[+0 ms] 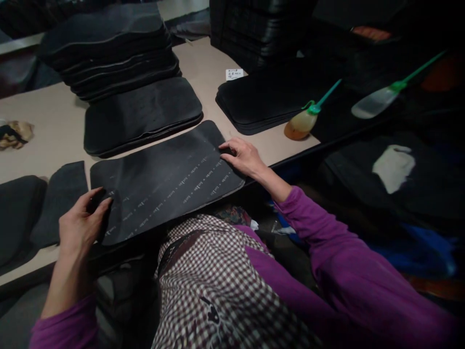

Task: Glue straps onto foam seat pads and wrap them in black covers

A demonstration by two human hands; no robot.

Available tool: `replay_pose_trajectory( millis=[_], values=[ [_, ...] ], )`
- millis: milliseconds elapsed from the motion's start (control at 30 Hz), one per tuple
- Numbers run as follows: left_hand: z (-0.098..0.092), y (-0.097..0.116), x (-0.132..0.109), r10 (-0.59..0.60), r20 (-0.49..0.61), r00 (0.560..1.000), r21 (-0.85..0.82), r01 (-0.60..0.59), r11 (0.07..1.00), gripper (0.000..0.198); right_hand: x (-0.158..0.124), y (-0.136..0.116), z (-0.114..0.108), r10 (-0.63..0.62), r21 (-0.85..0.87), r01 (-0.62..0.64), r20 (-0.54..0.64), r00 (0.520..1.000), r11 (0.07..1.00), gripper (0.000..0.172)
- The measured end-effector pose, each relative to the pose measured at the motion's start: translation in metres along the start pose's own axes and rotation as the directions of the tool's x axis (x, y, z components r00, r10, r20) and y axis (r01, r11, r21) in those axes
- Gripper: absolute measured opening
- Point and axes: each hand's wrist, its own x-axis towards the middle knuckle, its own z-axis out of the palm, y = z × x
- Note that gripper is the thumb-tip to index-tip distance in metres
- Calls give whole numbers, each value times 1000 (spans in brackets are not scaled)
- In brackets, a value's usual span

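A black rectangular sheet [163,182] with rounded corners and rows of pale printed lettering lies at the table's front edge, its near side reaching past that edge. My left hand [82,218] grips its left end, thumb on top and fingers at the border. At the opposite end my right hand [243,155] pinches the right border between thumb and fingers. Just behind the sheet is a low pile of similar black sheets [145,114]. Left of my left hand lie a dark cut piece [69,198] and another black pile [18,213].
Tall black stacks [112,43] stand at the back. A flat black pile [261,97] with a white label [234,74] lies right. Two squeeze bottles, one with amber liquid [300,127] and one pale [374,103], lean near the right edge. Another person's hand [372,33] shows far right.
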Motion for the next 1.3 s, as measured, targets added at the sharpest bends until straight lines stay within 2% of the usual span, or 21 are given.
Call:
replay_pose_trajectory(
  millis=[133,500,767,900,967,1100,1167,1300],
  values=[
    [2,-5,1,-4,-26,1000,13,4,1000,53,-2,0,1,-2,10,2,9,1000,1000,25],
    [3,-4,-1,-10,2,1000,10,10,1000,54,-6,-4,-1,11,-12,-11,13,1000,1000,25],
    [0,14,-9,35,-21,999,-57,-36,998,54,-12,-7,-2,1,-35,1,43,999,999,29],
    [2,16,-9,41,-28,999,-98,-43,994,56,-13,-2,7,-118,-214,94,-100,988,972,42],
    [4,13,-8,47,-38,998,-123,-51,991,57,-12,1,11,-220,-298,177,-117,968,938,47],
    [7,10,-8,63,-75,995,-190,-76,979,54,-13,9,17,-375,-297,362,12,927,884,31],
    [8,9,-8,78,-100,992,-215,-98,972,53,-14,15,20,-422,-291,420,60,905,859,30],
    [13,4,-8,100,-148,984,-205,-129,970,54,-13,23,21,-469,-306,461,52,882,833,28]
  ],
)
